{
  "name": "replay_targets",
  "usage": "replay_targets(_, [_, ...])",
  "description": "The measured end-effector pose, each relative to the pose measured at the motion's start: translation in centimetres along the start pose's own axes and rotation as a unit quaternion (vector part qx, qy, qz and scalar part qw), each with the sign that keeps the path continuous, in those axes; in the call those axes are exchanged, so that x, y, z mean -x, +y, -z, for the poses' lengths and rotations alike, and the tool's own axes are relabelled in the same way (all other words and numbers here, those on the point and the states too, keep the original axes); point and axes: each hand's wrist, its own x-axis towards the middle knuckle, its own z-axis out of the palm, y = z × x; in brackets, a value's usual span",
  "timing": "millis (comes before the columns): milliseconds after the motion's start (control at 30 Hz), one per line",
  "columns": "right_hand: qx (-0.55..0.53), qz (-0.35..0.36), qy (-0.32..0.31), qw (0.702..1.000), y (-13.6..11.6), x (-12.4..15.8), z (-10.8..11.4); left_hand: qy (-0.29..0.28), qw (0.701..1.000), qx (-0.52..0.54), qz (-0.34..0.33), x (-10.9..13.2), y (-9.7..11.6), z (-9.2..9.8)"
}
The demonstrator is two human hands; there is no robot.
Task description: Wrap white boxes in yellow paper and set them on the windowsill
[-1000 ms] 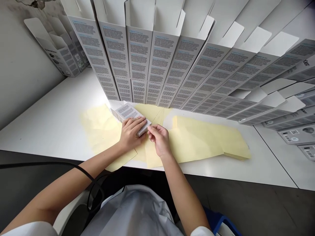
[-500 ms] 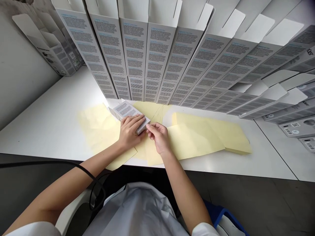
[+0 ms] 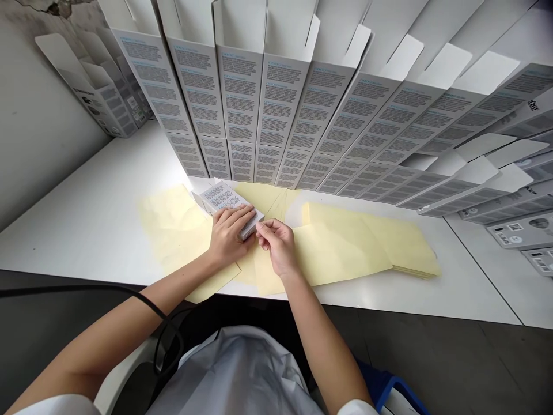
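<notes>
A small white cardboard box (image 3: 221, 196) printed with dark text lies tilted on yellow paper sheets (image 3: 173, 222), its flap standing out at the far left end. My left hand (image 3: 232, 233) is wrapped over the box's near half, fingers across the top face. Close by, my right hand (image 3: 277, 243) has its thumb and forefinger pinched at the box's near right corner, the other fingers curled in. Whatever sits between those fingertips is too small or hidden to make out.
Tall printed cartons (image 3: 242, 104) with raised flaps stand in a row behind the hands. More cartons (image 3: 108, 104) are at the back left. A folded yellow paper stack (image 3: 401, 245) lies to the right on the white table (image 3: 86, 213). A black cable (image 3: 86, 290) crosses the left forearm.
The view has shifted slightly, so the scene sits a little lower. Both hands keep nearly the same hold at the box.
</notes>
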Motion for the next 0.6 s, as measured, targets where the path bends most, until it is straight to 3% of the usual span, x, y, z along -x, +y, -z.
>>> replay_targets(600, [0.008, -0.03, 0.028, 0.999, 0.31, -0.09, 0.07, 0.0, 1.0, -0.01, -0.002, -0.03, 0.07, 0.06])
